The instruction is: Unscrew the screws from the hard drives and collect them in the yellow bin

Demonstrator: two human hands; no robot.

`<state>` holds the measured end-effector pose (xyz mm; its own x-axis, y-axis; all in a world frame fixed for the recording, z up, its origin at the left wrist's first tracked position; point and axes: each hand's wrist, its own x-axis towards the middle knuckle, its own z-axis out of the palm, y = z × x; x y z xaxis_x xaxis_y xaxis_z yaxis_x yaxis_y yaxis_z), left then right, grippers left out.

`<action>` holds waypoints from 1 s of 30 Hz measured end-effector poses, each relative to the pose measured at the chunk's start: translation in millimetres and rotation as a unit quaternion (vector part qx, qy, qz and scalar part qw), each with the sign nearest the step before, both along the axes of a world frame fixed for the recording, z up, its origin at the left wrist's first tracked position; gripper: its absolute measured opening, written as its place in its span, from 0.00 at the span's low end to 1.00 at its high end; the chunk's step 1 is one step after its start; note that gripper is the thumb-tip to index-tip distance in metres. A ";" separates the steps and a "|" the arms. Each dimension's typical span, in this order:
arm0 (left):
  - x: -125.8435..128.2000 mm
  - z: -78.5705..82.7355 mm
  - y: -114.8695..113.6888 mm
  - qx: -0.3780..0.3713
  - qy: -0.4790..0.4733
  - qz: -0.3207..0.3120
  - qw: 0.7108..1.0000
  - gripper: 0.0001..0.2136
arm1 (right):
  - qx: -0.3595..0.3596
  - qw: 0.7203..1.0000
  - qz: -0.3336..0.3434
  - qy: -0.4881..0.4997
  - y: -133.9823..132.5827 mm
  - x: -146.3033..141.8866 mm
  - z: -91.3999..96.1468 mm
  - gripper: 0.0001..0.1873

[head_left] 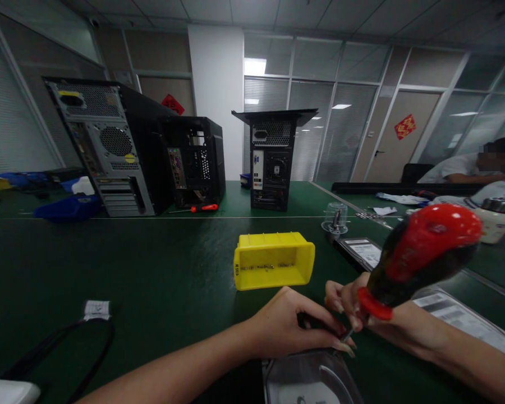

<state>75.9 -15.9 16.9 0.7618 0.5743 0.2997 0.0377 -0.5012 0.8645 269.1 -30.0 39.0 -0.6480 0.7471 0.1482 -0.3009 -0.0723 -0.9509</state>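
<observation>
Well, we had a flat silver-grey metal hard drive [311, 379] right before us, low in the view, its near end cut off by the lower edge. Our left hand [288, 322] lay at its far end, thumb and fingertips gathered close by the tip of a slim metal shaft [347, 335] (whether they pinched the metal or only rested beside it, we could not tell). That shaft belonged to a bulky red-and-black screwdriver [425, 258], whose handle leaned up and to the right. Our right hand [356, 300] gripped it low, the fingers curled about the shaft just below the round red collar [375, 306].

Just beyond our hands stood a yellow rectangular plastic bin [273, 241], its mouth facing us, with small metal pieces [267, 267] scattered inside. To its right we had a second, white-labelled hard drive [364, 252], near a clear plastic cup [335, 216]. Farther back on the dark green tabletop [172, 252] we saw three dark computer cases [273, 163]; a thin red-handled screwdriver [204, 207] lay before the middle one.
</observation>
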 end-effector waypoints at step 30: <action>-1.3 2.4 -0.4 0.010 0.014 -0.006 1.000 0.07 | 0.003 0.999 -0.036 -0.039 -1.5 0.6 1.8 0.07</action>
<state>74.5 -16.3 19.3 0.7769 0.5590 0.2897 0.0546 -0.5181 0.8536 269.7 -31.5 40.8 -0.6022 0.7916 0.1036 -0.2295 -0.0474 -0.9722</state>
